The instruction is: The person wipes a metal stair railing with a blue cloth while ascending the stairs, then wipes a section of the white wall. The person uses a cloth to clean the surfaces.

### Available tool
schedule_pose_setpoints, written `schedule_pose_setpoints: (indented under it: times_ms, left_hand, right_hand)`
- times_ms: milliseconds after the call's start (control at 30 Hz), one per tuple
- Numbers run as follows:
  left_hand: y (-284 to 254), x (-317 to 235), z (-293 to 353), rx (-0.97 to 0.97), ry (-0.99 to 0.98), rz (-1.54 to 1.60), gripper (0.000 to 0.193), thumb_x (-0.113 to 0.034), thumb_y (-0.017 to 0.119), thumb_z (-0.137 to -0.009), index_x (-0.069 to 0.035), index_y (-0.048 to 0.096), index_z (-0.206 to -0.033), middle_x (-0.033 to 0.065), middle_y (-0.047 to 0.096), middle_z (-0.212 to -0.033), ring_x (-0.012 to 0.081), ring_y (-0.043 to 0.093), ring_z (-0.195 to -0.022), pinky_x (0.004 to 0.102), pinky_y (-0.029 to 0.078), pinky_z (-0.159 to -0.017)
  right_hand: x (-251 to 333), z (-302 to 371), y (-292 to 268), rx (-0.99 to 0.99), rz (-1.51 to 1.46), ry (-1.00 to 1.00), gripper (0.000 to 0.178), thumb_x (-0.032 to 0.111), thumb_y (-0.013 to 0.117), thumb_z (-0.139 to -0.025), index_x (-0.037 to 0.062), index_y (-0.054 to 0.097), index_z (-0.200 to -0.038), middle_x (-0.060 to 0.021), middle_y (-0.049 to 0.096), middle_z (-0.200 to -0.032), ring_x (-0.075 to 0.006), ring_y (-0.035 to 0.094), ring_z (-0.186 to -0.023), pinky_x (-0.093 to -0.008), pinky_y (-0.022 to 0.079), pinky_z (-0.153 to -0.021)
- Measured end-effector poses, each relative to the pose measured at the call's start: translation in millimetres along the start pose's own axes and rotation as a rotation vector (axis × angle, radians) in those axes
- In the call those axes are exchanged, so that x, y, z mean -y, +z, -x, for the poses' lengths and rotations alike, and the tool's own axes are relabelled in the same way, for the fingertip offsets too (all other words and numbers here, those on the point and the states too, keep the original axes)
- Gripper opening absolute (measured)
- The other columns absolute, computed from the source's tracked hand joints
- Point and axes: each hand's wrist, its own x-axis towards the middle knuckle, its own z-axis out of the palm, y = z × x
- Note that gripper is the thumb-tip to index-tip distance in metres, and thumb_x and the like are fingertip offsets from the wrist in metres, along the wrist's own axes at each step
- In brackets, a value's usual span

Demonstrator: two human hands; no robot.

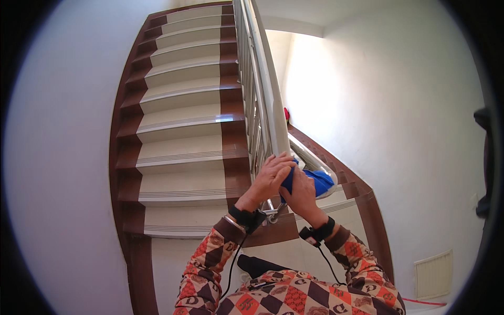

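A bright blue cloth [321, 181] is bunched over the curved end of a pale metal handrail [273, 100], where the rail turns at the landing. My right hand [303, 195] grips this cloth, pressing it to the bend, with folds sticking out on its right side. Just left of it, my left hand [269, 181] curls over the lower end of the upward rail, its fingertips close to the cloth and the other hand. What lies under the left palm is hidden. Both wrists carry black straps with small devices and cables.
Cream stairs [181, 149] with brown borders climb on the left, beside metal balusters [254, 115]. Another flight [336, 163] goes down on the right along a white wall [388, 121]. A small red object [286, 114] shows behind the rail. A vent panel [433, 274] sits low on the right.
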Motion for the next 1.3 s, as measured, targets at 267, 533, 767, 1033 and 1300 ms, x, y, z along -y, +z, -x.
schedule_pose_setpoints:
  times_ms: [267,533,767,1033,1300]
  left_hand:
    - [-8.0,-9.8,-7.5,0.139,0.130,0.050,0.037,-0.026,0.046,-0.108,-0.006,0.066,-0.131,0.0123,0.057,-0.147,0.0310,0.040,-0.148,0.0472,0.021,-0.125]
    - [-33.8,2.7,-63.4,0.253,0.255,0.120,0.039,-0.027,0.042,-0.109,-0.006,0.065,-0.132,0.0111,0.057,-0.146,0.0297,0.037,-0.149,0.0470,0.016,-0.126]
    - [-44.8,9.5,-100.0,0.198,0.221,0.219,0.040,-0.028,0.041,-0.110,-0.005,0.068,-0.127,0.0126,0.062,-0.141,0.0295,0.043,-0.146,0.0444,0.021,-0.125]
    - [-68.0,18.4,-116.6,0.254,0.197,0.277,0.046,-0.032,0.034,-0.112,-0.006,0.068,-0.127,0.0102,0.066,-0.136,0.0265,0.049,-0.141,0.0449,0.022,-0.125]
    - [-80.3,6.7,-136.3,0.263,0.291,0.305,0.049,-0.032,0.031,-0.111,-0.004,0.069,-0.124,0.0100,0.067,-0.133,0.0269,0.050,-0.140,0.0454,0.016,-0.125]
  right_hand:
    - [11.7,2.7,-23.0,-0.015,0.116,0.195,0.083,0.039,0.076,-0.084,-0.0107,0.043,-0.142,-0.0274,0.059,-0.128,-0.0404,0.058,-0.116,-0.0497,0.043,-0.097]
    - [13.3,-34.2,-23.8,-0.132,0.091,0.272,0.086,0.030,0.075,-0.085,-0.0106,0.032,-0.148,-0.0297,0.052,-0.130,-0.0461,0.055,-0.117,-0.0525,0.046,-0.097]
    - [8.1,-70.5,-27.4,-0.133,0.134,0.331,0.086,0.033,0.073,-0.087,-0.0077,0.031,-0.150,-0.0298,0.050,-0.133,-0.0462,0.055,-0.117,-0.0518,0.046,-0.098]
    - [45.1,-26.9,-26.3,-0.140,0.263,0.438,0.085,0.034,0.073,-0.087,-0.0048,0.033,-0.152,-0.0251,0.049,-0.138,-0.0444,0.052,-0.121,-0.0525,0.044,-0.099]
    - [67.0,-34.0,-38.8,-0.227,0.336,0.457,0.082,0.032,0.074,-0.085,-0.0045,0.038,-0.149,-0.0249,0.052,-0.136,-0.0424,0.054,-0.118,-0.0511,0.043,-0.096]
